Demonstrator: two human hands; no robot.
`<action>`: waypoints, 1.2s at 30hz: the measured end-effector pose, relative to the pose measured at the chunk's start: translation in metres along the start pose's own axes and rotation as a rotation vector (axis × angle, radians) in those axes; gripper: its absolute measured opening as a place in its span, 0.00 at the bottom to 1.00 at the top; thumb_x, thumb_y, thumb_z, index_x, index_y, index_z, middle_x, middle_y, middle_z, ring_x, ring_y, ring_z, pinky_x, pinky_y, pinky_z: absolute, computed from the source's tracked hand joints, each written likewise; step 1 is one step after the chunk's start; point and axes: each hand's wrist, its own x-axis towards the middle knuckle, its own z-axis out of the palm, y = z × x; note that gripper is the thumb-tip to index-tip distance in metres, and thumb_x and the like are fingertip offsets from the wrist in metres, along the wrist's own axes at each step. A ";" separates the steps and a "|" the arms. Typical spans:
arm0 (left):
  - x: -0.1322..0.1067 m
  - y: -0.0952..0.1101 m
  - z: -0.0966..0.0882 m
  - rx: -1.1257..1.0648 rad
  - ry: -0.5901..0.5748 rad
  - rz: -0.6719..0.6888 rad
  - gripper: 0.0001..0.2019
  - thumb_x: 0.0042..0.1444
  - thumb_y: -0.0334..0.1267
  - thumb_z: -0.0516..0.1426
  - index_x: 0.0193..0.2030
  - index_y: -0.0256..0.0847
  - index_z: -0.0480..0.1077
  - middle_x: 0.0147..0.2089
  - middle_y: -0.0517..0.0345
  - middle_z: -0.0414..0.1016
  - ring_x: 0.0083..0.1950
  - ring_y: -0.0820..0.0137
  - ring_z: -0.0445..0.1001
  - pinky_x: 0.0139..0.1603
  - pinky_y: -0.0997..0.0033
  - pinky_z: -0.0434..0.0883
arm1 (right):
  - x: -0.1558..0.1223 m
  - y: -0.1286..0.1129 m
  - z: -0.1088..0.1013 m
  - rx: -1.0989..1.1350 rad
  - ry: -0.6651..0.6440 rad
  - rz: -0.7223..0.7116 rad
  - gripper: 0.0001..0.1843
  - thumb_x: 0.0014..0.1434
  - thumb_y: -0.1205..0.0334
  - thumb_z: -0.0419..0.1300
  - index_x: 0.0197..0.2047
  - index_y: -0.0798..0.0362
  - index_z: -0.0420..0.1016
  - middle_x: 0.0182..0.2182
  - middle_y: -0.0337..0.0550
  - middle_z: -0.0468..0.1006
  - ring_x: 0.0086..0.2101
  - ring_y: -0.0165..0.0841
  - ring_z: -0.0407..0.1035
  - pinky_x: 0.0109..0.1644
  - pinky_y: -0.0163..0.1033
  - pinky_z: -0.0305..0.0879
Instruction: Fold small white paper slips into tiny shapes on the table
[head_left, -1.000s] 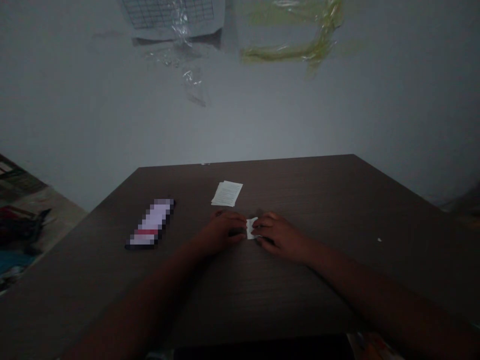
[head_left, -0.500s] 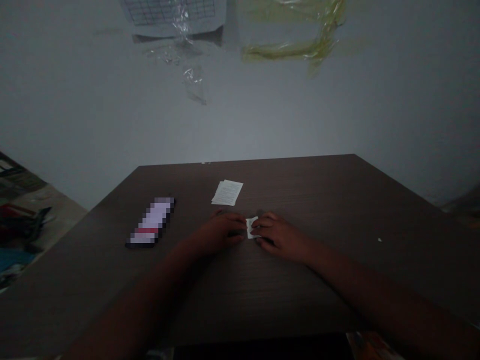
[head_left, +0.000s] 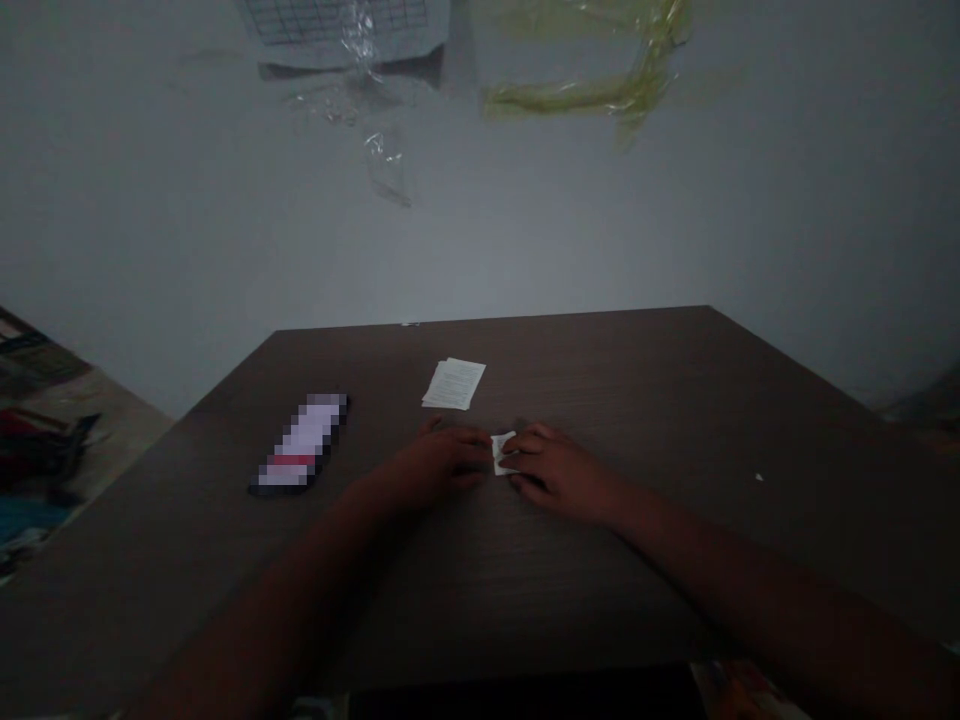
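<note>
Near the middle of the dark wooden table (head_left: 675, 400) I see my left hand (head_left: 442, 465) and my right hand (head_left: 559, 470) drawn close together, fingers curled narrow. Both pinch a small white paper (head_left: 502, 452) by its opposite edges, and it sits low, at or just above the tabletop between them. Just beyond the hands lies a stack of white slips (head_left: 454, 384), apart from them. Further to the left rests a flat dark object (head_left: 301, 445), its face blurred. Well off to the right a white speck (head_left: 759, 478) lies on the wood.
</note>
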 end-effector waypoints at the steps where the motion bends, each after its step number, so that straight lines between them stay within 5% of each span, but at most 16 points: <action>1: 0.000 0.000 0.000 0.002 -0.001 -0.001 0.20 0.81 0.36 0.66 0.73 0.56 0.88 0.83 0.52 0.85 0.83 0.45 0.81 0.96 0.31 0.58 | 0.000 0.000 0.000 0.003 -0.003 0.002 0.15 0.83 0.64 0.69 0.67 0.48 0.93 0.62 0.54 0.93 0.64 0.50 0.84 0.77 0.63 0.78; 17: 0.000 0.009 -0.001 -0.048 0.026 -0.037 0.16 0.81 0.34 0.67 0.68 0.52 0.89 0.80 0.50 0.87 0.82 0.48 0.82 0.96 0.27 0.58 | -0.001 -0.015 -0.004 -0.144 -0.123 0.080 0.17 0.84 0.60 0.68 0.70 0.47 0.92 0.69 0.56 0.90 0.69 0.58 0.81 0.76 0.68 0.79; 24: 0.009 0.023 0.014 -0.034 0.172 -0.181 0.09 0.79 0.35 0.69 0.59 0.50 0.90 0.70 0.50 0.91 0.77 0.47 0.85 0.92 0.28 0.63 | -0.009 -0.031 -0.006 -0.175 -0.176 0.145 0.25 0.85 0.51 0.69 0.79 0.45 0.86 0.78 0.57 0.85 0.76 0.64 0.77 0.77 0.73 0.78; 36: 0.012 0.005 0.026 -0.144 0.258 -0.216 0.13 0.74 0.34 0.72 0.63 0.49 0.89 0.71 0.47 0.89 0.78 0.46 0.85 0.87 0.32 0.73 | -0.010 -0.035 -0.013 -0.170 -0.235 0.181 0.31 0.86 0.47 0.68 0.85 0.45 0.82 0.84 0.57 0.79 0.79 0.65 0.73 0.80 0.72 0.76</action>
